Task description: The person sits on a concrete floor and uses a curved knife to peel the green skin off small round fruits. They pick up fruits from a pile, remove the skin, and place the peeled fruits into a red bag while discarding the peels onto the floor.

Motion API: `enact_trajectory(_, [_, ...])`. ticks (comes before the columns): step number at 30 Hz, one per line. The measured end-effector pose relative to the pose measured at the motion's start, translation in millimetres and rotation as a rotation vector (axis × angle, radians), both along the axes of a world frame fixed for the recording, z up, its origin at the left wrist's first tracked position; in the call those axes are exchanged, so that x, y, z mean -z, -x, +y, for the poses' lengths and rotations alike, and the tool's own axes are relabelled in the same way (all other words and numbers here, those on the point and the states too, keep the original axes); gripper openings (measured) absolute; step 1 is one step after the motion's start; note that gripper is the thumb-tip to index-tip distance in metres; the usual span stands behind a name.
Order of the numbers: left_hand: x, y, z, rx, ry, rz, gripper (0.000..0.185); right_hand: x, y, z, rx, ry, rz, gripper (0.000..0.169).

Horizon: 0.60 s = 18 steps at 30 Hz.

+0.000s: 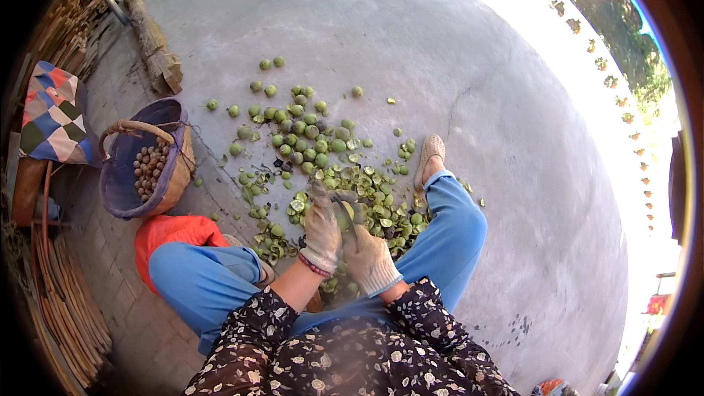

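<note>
Both my hands wear pale knit work gloves, soiled at the fingers. My left hand (321, 226) grips a green-husked walnut (345, 213), which its fingers partly cover. A knife (350, 219) is held in my right hand (367, 258), its blade against the husk; the handle is hidden in the glove. Just beyond and beneath the hands lies a heap of cut green husks (379, 192), some showing pale insides. Farther out, whole green walnuts (308, 132) are spread over the concrete floor, some with darkened skins.
To the left, a wicker basket (179, 176) with a purple lining holds several brown shelled walnuts (149, 170). A red bag (170, 236) lies by my left knee. Behind the basket are a log (154, 49) and a patchwork cloth (58, 115). Bundled sticks (71, 308) line the left edge.
</note>
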State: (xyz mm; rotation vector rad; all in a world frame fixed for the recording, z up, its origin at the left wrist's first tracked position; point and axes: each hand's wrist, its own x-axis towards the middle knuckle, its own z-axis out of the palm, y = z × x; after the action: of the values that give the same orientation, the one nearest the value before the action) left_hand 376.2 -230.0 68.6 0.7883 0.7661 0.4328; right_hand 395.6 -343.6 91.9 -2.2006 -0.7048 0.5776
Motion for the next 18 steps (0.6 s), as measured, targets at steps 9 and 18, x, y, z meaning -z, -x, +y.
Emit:
enact_trajectory(9, [10.3, -2.0, 15.1, 0.014, 0.115, 0.025, 0.075, 26.2, 0.4, 11.7, -0.06, 0.051, -0.159, 0.026])
enact_trajectory(18, [69.8, -2.9, 32.1, 0.083, 0.063, 0.046, 0.072, 28.5, -12.6, 20.4, 0.001, 0.061, 0.347, 0.028])
